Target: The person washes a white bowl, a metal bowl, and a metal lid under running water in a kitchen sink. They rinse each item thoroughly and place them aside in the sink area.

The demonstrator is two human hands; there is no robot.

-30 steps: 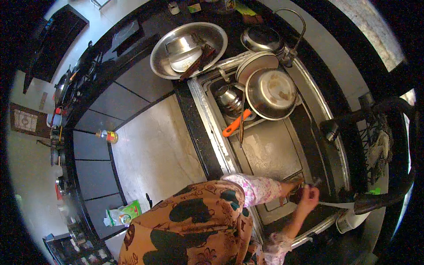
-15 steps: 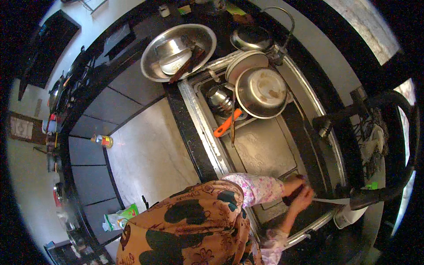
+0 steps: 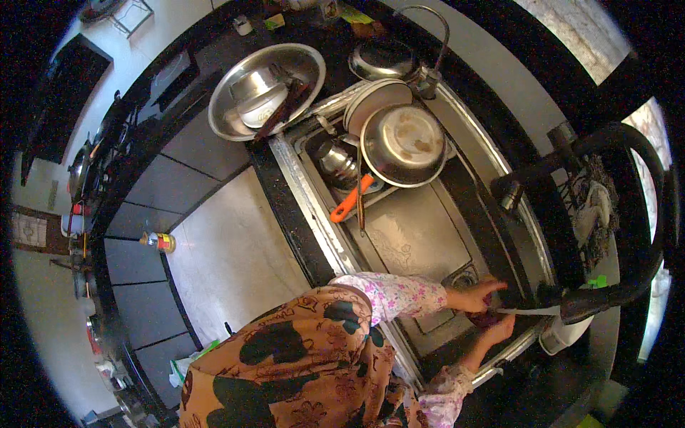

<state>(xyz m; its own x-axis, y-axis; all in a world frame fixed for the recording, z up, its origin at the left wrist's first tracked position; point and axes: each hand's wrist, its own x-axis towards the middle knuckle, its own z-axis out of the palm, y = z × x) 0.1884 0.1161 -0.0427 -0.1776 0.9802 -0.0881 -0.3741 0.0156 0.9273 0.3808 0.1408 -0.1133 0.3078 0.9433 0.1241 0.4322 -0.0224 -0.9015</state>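
Over the near end of the steel sink (image 3: 414,225), my left hand (image 3: 471,296) and my right hand (image 3: 497,329) are close together. Between them is a dark reddish-purple item (image 3: 488,318), mostly covered by the fingers; its kind cannot be made out. My left fingers reach along its far side, while my right hand grips it from the near side. A pale stream of water (image 3: 531,312) runs from the black tap (image 3: 578,307) onto the hands. The drain (image 3: 464,277) lies just beyond my left hand.
An upturned steel bowl (image 3: 403,146), plates (image 3: 378,103), a steel pot (image 3: 335,160) and an orange-handled utensil (image 3: 349,200) crowd the sink's far end. A large steel basin (image 3: 310,68) holds vessels on the counter. A white container (image 3: 564,335) stands beside the tap.
My hands have moved slightly apart under the water, and my left fingers are straighter. The whole view has shifted, so the sink and dishes appear further left.
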